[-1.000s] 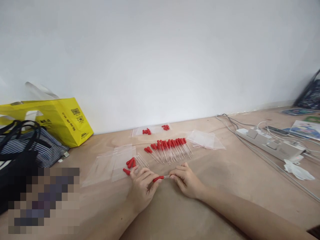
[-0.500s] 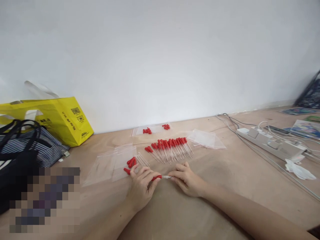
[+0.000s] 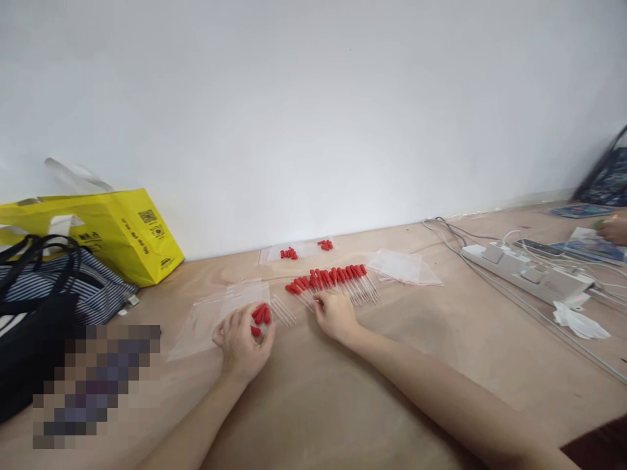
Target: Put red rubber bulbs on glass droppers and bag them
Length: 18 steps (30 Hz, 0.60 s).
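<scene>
My left hand is open over a clear plastic bag, its thumb and fingers spread around several loose red rubber bulbs. Several bare glass tubes lie just right of those bulbs. My right hand is at the near side of a row of red-bulbed glass droppers, covering part of the row. Its fingers are pinched at a dropper toward the row's left end; the fingertips partly hide the glass.
Clear zip bags lie at the left, with more bags at the right. A bag of red bulbs rests by the wall. Yellow bag and striped bag stand left; a power strip with cables and another person's hand are right.
My hands have moved apart. The right has carried the dropper up to the row; the left has let go of its bulb and moved left to the loose bulbs. Another person's hand has appeared at right.
</scene>
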Tool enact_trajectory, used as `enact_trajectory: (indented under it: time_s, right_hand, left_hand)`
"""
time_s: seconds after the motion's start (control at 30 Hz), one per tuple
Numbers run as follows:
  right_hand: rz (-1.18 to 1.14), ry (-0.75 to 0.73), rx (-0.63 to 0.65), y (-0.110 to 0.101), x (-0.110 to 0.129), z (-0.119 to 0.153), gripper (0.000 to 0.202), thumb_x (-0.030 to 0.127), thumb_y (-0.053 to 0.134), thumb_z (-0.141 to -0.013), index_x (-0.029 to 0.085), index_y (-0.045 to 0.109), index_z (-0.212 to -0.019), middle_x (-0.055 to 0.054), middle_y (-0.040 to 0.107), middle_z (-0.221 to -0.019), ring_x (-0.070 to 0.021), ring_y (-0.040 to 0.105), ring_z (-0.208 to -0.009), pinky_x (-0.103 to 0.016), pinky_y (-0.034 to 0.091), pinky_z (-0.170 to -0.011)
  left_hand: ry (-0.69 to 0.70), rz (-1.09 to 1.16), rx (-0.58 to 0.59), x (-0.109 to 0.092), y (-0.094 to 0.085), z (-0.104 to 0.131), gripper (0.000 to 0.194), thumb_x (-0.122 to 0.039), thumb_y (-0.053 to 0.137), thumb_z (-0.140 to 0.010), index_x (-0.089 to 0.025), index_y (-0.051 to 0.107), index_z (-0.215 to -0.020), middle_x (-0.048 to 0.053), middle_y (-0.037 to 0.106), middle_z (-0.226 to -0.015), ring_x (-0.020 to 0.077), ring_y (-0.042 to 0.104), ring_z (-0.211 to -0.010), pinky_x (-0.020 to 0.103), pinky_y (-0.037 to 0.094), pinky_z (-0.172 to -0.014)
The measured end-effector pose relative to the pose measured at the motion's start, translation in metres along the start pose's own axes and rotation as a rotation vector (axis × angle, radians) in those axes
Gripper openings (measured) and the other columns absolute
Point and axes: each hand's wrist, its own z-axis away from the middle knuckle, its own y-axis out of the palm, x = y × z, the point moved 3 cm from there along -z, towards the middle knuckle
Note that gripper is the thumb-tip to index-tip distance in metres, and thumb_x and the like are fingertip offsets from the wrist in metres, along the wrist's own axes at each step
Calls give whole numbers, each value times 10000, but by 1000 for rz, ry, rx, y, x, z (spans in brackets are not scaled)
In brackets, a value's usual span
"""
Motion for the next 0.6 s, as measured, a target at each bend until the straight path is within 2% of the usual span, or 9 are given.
enact_trajectory:
  time_s: [0.17, 0.3, 0.47, 0.6]
  right_hand:
    - [126, 107, -18, 14, 13, -17, 208, 218, 428, -796, 168, 630, -780, -86, 654, -844, -206, 544, -855, -322, 261, -731]
    - [141, 167, -24, 16, 15, -19, 215, 216, 433, -779, 161, 640, -765, -99, 661, -766, -197, 571, -784, -340, 235, -745]
    - [130, 228, -12, 14, 14, -19, 241, 306, 436, -788, 171, 629, -834, -90, 663, -733, -194, 585, -724, -361, 217, -761]
    - [78, 168, -87, 10, 18, -15, 224, 324, 447, -789, 181, 602, -864, -69, 655, -836, -181, 572, -759, -357, 218, -771]
  left_hand:
    - [-171, -85, 147, 17, 3, -6, 357, -203, 513, -635, -216, 515, -992, 75, 571, -1022, 287, 466, -994, 446, 285, -844]
    - [-263, -87, 269, 18, 6, -7, 300, -243, 517, -647, -231, 545, -945, 53, 569, -1004, 279, 468, -996, 432, 319, -830]
    - [-233, 0, 247, 25, 14, -4, 302, -386, 529, -658, -198, 558, -892, 64, 568, -931, 258, 509, -907, 370, 394, -773]
    - [-193, 104, 243, 31, 18, -2, 309, -432, 492, -674, -183, 578, -835, 68, 554, -878, 232, 531, -841, 352, 425, -753]
